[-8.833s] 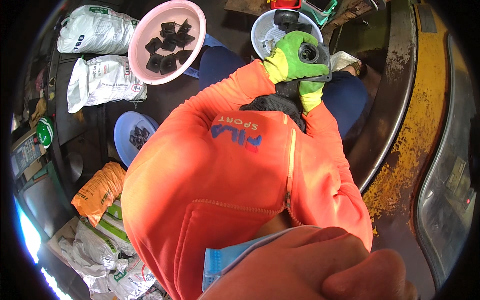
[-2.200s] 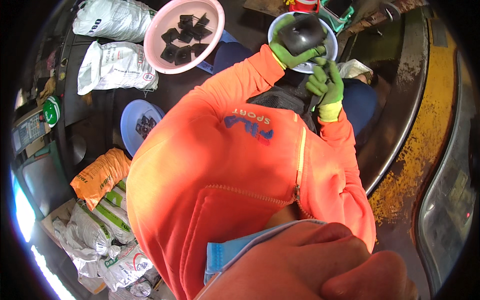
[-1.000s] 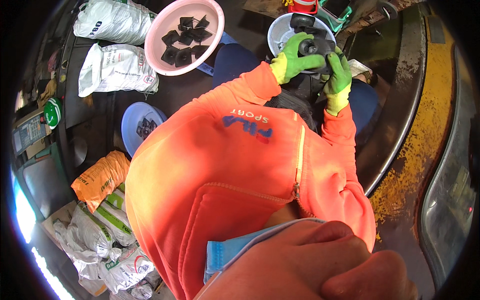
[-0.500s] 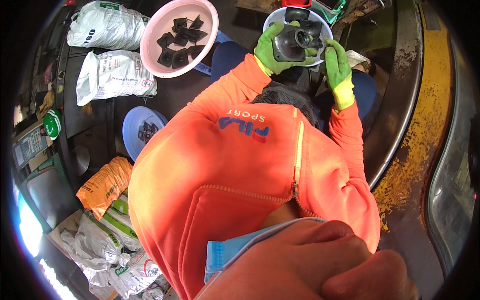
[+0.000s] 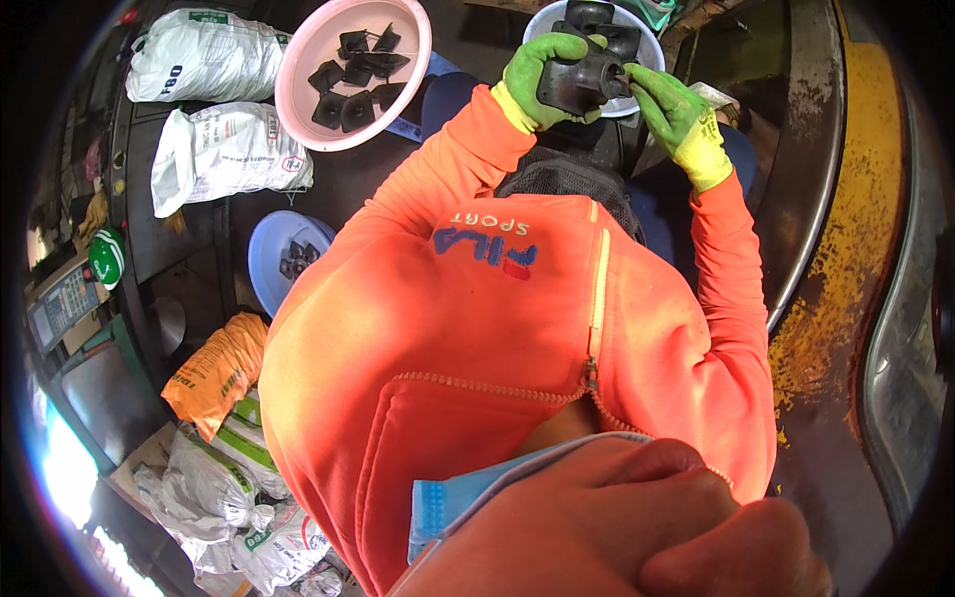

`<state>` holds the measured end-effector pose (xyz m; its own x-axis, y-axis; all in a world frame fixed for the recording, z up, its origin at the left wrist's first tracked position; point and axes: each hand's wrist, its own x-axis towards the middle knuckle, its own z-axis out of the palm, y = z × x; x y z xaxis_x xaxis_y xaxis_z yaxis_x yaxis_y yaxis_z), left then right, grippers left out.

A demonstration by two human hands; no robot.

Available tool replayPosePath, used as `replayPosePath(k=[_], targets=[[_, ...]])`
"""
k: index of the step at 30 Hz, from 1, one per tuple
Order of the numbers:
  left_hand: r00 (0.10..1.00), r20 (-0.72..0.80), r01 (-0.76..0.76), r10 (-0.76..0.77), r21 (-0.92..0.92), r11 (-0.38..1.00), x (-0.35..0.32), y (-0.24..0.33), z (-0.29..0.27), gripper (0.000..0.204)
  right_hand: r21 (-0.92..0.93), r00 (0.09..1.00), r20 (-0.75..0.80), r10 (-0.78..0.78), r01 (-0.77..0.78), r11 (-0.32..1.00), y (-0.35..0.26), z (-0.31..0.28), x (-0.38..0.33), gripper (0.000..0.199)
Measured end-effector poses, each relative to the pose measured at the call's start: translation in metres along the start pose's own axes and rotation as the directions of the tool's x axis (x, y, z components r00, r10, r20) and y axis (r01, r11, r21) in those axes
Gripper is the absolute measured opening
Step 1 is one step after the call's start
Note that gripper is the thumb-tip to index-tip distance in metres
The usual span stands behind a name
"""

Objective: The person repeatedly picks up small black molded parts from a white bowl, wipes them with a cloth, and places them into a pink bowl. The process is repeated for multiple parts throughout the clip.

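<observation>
My left hand (image 5: 533, 82), in a green and yellow glove, grips a black moulded part (image 5: 577, 84) with a flared, squarish base and a round neck pointing right. My gloved right hand (image 5: 680, 121) has its fingertips pinched together at the mouth of that neck. Whatever lies between those fingertips is too small to make out. Just beyond both hands is a pale blue basin (image 5: 652, 58) with several similar black parts (image 5: 623, 40) in it.
At the far left, a pink basin (image 5: 284, 85) holds several black parts; another blue basin (image 5: 261, 261) sits nearer. White sacks (image 5: 229, 149) and an orange bag (image 5: 214, 368) line the left side. A worn yellow-edged metal structure (image 5: 846, 199) runs along the right.
My right hand has come left, its fingertips closing at the neck of the black part. My left hand has turned the part so its neck points more to the right.
</observation>
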<state>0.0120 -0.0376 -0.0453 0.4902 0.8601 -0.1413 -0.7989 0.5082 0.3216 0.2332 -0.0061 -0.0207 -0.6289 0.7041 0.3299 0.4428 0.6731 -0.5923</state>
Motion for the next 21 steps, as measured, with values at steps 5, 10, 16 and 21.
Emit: replayPosePath(k=[5, 10, 16, 21], targets=[[0.995, -0.001, -0.096, 0.096, -0.085, 0.992, 0.006, 0.000, -0.002, 0.048, 0.115, 0.995, -0.079, 0.057, -0.048, 0.992, -0.003, 0.014, -0.004, 0.026], [0.974, 0.006, -0.226, 0.226, 0.025, 0.974, 0.006, -0.001, 0.009, 0.054, 0.276, 0.975, -0.047, 0.219, -0.198, 0.941, -0.011, 0.022, -0.005, 0.030], [0.914, 0.115, -0.406, 0.389, 0.226, 0.886, 0.008, -0.001, 0.019, 0.068, 0.517, 0.909, 0.019, 0.417, -0.366, 0.774, -0.019, 0.033, -0.005, 0.034], [0.799, 0.228, -0.585, 0.557, 0.511, 0.630, 0.009, -0.001, 0.027, 0.084, 0.735, 0.864, 0.065, 0.499, -0.379, 0.563, -0.021, 0.039, -0.007, 0.035]])
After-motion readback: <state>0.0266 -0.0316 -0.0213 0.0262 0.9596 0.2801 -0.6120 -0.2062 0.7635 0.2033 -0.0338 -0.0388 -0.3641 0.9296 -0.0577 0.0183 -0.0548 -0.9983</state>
